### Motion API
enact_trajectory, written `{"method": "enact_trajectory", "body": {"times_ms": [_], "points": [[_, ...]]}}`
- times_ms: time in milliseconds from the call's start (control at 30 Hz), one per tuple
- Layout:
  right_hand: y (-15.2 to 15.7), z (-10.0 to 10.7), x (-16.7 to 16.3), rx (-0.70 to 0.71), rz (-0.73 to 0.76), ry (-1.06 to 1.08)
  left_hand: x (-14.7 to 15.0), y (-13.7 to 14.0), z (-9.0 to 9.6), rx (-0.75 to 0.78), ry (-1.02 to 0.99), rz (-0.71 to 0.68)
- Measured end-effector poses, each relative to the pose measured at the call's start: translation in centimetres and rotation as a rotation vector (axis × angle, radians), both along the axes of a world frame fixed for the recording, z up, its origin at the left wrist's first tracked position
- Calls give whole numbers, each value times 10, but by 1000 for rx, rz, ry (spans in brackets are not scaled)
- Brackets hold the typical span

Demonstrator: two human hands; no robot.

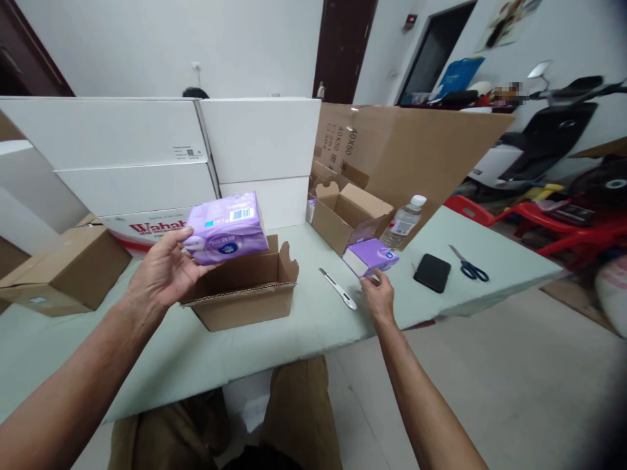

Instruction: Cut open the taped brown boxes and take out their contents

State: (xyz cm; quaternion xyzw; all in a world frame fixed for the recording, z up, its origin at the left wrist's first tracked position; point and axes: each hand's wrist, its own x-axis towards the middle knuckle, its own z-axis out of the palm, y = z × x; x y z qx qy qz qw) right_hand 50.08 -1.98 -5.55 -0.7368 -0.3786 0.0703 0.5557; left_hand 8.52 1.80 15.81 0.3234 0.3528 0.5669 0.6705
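My left hand [169, 264] grips a purple tissue pack [225, 228] by its left end, holding it above an open cardboard box [245, 307]. The pack's barcode side faces up and it hides part of the box's inside. On the right, my right hand [379, 294] has its fingers closed on the near edge of a smaller purple pack [369, 256], whose pale side faces left. That pack is beside a second open cardboard box [343, 219]. Between the two hands a white utility knife [337, 289] lies on the green tablecloth.
A clear plastic bottle [405, 222], a black flat case [432, 273] and scissors [469, 264] are on the table's right. White boxes [264, 140] and a large cardboard panel [416, 143] stand along the back. A closed carton [73, 267] sits at left.
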Motion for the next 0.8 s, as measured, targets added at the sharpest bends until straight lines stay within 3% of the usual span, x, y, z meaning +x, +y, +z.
{"method": "enact_trajectory", "body": {"times_ms": [133, 300, 433, 600, 800], "points": [[-6, 28, -29, 49, 180, 64, -4, 1, -4, -31, -6, 23], [-13, 71, -80, 97, 600, 20, -13, -3, -8, -19, -22, 33], [-18, 92, -107, 83, 822, -65, -19, -9, -7, -11, -19, 30], [-22, 108, -121, 5, 947, -123, -25, -13, -9, -5, -5, 12], [-11, 118, -135, -181, 920, -210, -29, -16, -15, -28, -26, 21]]}}
